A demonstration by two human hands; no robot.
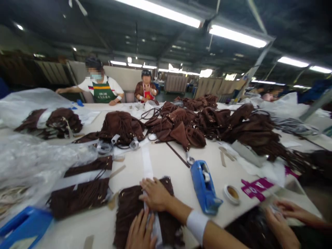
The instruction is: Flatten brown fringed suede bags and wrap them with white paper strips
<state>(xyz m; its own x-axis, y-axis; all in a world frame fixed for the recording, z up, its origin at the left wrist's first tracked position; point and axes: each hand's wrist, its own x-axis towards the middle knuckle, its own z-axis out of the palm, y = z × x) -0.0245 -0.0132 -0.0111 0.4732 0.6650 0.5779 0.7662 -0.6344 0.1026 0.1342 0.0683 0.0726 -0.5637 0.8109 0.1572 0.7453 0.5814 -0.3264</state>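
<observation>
A dark brown fringed bag, flat and folded (127, 211), lies on the table in front of me. A white paper strip (157, 231) runs lengthwise over its middle. My right hand (157, 194), a white band on its wrist, rests with fingers spread over the bag's far edge and the strip. Nearer to me, my left hand (141, 230) lies flat on the bag beside the strip, fingers stretched out. Under the palms the strip is hidden. Right of the bag stands a blue tape dispenser (204, 188).
Another banded brown bag (80, 197) lies left, beside clear plastic bags (52, 159) and a second blue dispenser (24, 228). Brown bags (178, 128) heap across the table. A tape roll (231, 194) and purple tags (256, 188) sit right, near a co-worker's hands (280, 218). Two people face me.
</observation>
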